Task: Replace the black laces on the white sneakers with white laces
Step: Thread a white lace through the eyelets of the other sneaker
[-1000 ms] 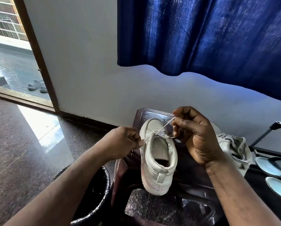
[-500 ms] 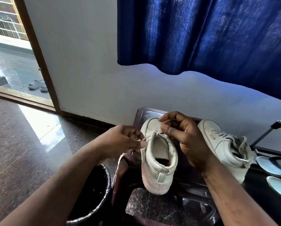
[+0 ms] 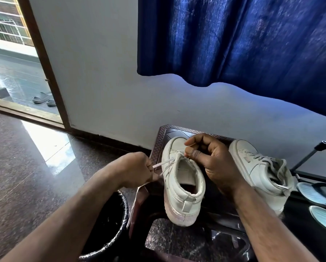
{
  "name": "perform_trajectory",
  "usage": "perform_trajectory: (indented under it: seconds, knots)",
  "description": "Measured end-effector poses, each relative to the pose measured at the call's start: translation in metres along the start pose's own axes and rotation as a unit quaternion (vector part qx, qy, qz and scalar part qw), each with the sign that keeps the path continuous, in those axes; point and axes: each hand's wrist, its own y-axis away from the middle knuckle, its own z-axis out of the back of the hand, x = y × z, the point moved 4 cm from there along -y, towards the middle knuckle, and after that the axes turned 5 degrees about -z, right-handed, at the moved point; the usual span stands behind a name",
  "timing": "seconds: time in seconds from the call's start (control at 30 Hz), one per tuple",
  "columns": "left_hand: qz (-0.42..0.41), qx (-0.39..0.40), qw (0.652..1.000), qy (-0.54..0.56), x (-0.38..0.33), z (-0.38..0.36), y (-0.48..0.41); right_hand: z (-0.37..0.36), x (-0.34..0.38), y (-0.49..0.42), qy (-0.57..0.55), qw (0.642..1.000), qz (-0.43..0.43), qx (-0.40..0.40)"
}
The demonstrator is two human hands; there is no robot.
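White flat lace runs through the near white leather sneaker on the dark stool; left hand grips its ends, right hand pinches it at the eyelets. Second white sneaker alongside appears relaced. Tying likely remains.

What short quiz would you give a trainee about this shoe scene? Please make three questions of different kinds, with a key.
1. True or false: the left hand grips a white lace.
2. Where does the second sneaker lie from the sneaker being laced? A) on the person's left of it B) on the person's right of it C) inside it
3. Fill in: the curtain is ____ in colour.
Key: 1 true; 2 B; 3 blue.
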Motion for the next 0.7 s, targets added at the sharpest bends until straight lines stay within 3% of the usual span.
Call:
perform_trajectory:
  seconds: [0.1,0.2,0.27,0.37,0.47,0.6,0.7]
  knots:
    - [-0.003,-0.020,0.995,0.093,0.002,0.000,-0.002,0.002,0.001,0.000,-0.007,1.000,0.000,-0.007]
    - [-0.016,-0.106,0.977,0.184,-0.003,0.005,-0.004,0.006,0.004,-0.002,-0.007,1.000,0.006,-0.016]
    - [-0.053,-0.127,0.975,0.174,-0.012,0.007,-0.006,0.007,0.004,-0.003,-0.004,1.000,0.008,-0.022]
    - [-0.105,-0.112,0.986,0.071,-0.024,0.004,-0.005,0.006,0.002,-0.004,0.005,1.000,0.007,-0.028]
    - [-0.109,-0.169,0.979,0.038,-0.027,0.013,-0.005,0.006,0.001,-0.004,0.040,0.999,0.017,-0.032]
    - [-0.173,-0.326,0.929,0.038,-0.037,0.034,0.002,-0.001,0.003,-0.004,0.089,0.996,0.022,-0.008]
    - [-0.280,-0.358,0.891,0.016,-0.058,0.036,0.009,-0.010,0.003,-0.005,0.075,0.997,0.002,0.025]
